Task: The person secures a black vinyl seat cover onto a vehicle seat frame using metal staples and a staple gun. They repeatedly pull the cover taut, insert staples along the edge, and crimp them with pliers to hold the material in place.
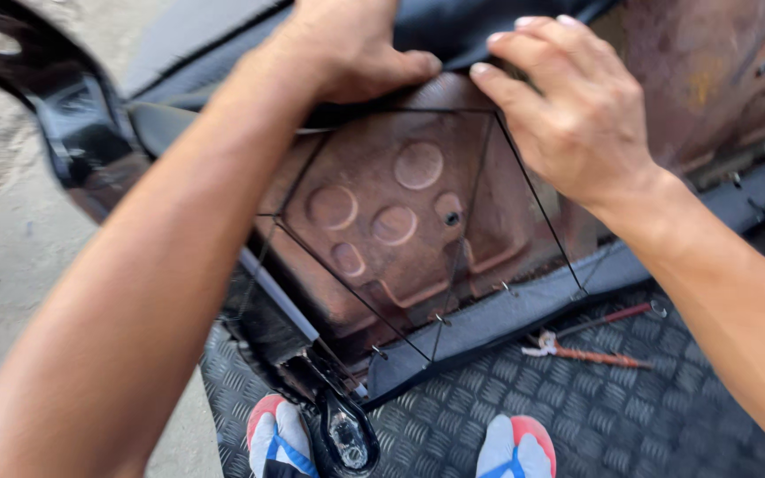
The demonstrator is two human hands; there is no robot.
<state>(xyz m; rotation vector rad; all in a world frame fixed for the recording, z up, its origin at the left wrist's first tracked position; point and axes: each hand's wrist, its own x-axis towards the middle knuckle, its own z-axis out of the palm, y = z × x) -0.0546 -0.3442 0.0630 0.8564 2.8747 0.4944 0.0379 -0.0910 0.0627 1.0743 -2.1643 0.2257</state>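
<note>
Rusty seat pan point(400, 212), underside up, on checkered floor plate point(630, 416). My left hand point(347, 44) pinched the black cover point(498, 323) over its far edge; my right hand point(568, 106) lay spread, pressing beside it. Risk: thin wires point(533, 190) (taut) could snap or slip, judging by tension. Free room right, near red tool point(604, 356).

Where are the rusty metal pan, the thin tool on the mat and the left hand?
rusty metal pan point(382, 230), head view, dimpled middle.
thin tool point(599, 357), head view, its shaft.
left hand point(343, 44), head view, back of hand.
</note>
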